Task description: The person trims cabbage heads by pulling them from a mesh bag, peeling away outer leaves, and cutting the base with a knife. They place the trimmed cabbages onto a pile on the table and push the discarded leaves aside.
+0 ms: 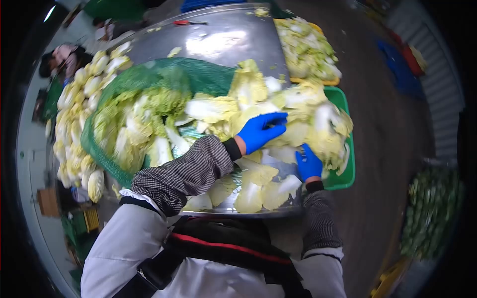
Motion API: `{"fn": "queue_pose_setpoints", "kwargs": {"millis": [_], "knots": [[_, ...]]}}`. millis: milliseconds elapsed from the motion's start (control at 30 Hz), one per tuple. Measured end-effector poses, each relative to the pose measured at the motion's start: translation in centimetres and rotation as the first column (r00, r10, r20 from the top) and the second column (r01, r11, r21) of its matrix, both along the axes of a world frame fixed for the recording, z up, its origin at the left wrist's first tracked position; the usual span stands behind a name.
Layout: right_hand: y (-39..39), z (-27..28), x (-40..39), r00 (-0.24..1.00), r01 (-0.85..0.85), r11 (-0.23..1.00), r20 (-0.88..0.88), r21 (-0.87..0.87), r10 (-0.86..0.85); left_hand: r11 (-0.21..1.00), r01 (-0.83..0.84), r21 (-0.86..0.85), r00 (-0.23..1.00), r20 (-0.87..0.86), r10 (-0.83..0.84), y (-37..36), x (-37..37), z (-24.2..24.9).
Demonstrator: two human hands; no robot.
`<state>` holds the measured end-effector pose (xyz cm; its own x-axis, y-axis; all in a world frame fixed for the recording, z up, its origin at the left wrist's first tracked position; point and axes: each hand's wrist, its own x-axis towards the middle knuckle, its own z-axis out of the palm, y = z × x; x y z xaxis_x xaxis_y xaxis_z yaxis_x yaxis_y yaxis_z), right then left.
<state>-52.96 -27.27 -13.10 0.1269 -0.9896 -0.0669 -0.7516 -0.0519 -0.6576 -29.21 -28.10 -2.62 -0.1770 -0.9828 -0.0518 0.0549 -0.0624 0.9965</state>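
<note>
In the head view, the left hand (262, 132), gloved in blue, is reaching over the loose cabbage leaves (256, 180) on the metal table (232, 60), its fingers parted. The right hand (309, 163) is pressing beside the leaf pile (325, 128) at the green crate (350, 166) on the right; whether it is pinching anything, I cannot tell.

Loose leaves (248, 194) are covering the table's (258, 32) front and right — reaching into the tub (351, 169) — while the net bag (208, 74) is lying leftward. Behind the tub, a crate (298, 80) is sitting (a knife (184, 23) is resting at the table's back); cabbage heads (92, 85) are lying left.
</note>
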Motion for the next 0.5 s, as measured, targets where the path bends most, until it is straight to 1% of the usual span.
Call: {"fn": "queue_pose_setpoints", "kwargs": {"millis": [33,67,100,133,167,200,233,267,300,333,367,433,500], "knots": [[-1.0,-0.5,-0.2,0.993,0.035,0.988,0.117,-0.148,-0.018,1.0,-0.018,0.003,1.0,0.008,0.018,1.2,1.5,0.5],[-3.0,-4.1,-0.7,0.956,0.086,0.88,0.287,-0.467,0.059,0.998,-0.059,-0.003,0.994,0.093,0.059,2.0,3.7,1.0],[-3.1,-1.3,0.0,0.645,0.277,0.887,0.613,0.37,-0.457,0.995,-0.095,-0.01,0.979,0.178,0.095,2.9,6.2,1.4],[-3.1,1.7,1.7,0.552,0.372,0.839,0.632,0.397,-0.544,0.979,-0.174,-0.106,0.932,0.305,0.198,3.4,9.2,1.4],[-2.8,2.8,2.7,0.554,0.359,0.869,0.672,0.34,-0.491,0.94,-0.297,-0.165,0.864,0.373,0.339,3.7,12.8,0.4],[-2.6,3.0,4.2,0.622,0.328,0.904,0.657,0.275,-0.426,0.896,-0.362,-0.256,0.772,0.456,0.442,3.7,16.9,0.2],[-2.2,3.2,5.7,0.683,0.298,0.931,0.634,0.21,-0.362,0.842,-0.475,-0.255,0.698,0.474,0.537,3.9,20.4,0.7],[-1.6,0.7,7.9,0.67,0.219,0.974,0.717,0.054,-0.19,0.788,-0.558,-0.261,0.601,0.528,0.6,4.1,24.1,0.4],[-1.0,-1.6,10.5,0.641,0.149,0.982,0.768,-0.113,-0.009,0.749,-0.604,-0.273,0.501,0.601,0.623,3.8,27.8,-0.6],[0.0,0.3,12.8,0.662,-0.099,0.995,0.748,0.028,0.045,0.737,-0.618,-0.272,0.476,0.617,0.627,3.7,31.5,-2.2],[1.1,2.7,15.2,0.673,-0.333,0.927,0.732,0.172,0.106,0.729,-0.638,-0.248,0.444,0.654,0.612,3.5,34.2,-3.4],[1.6,4.0,20.3,0.719,-0.508,0.842,0.627,0.18,0.3,0.797,-0.543,-0.263,0.223,0.871,0.439,2.6,36.4,-3.2],[0.6,3.8,24.7,0.733,-0.557,0.72,0.653,0.415,0.19,0.873,-0.441,-0.21,0.018,0.97,0.243,0.6,38.1,-4.0]]}}
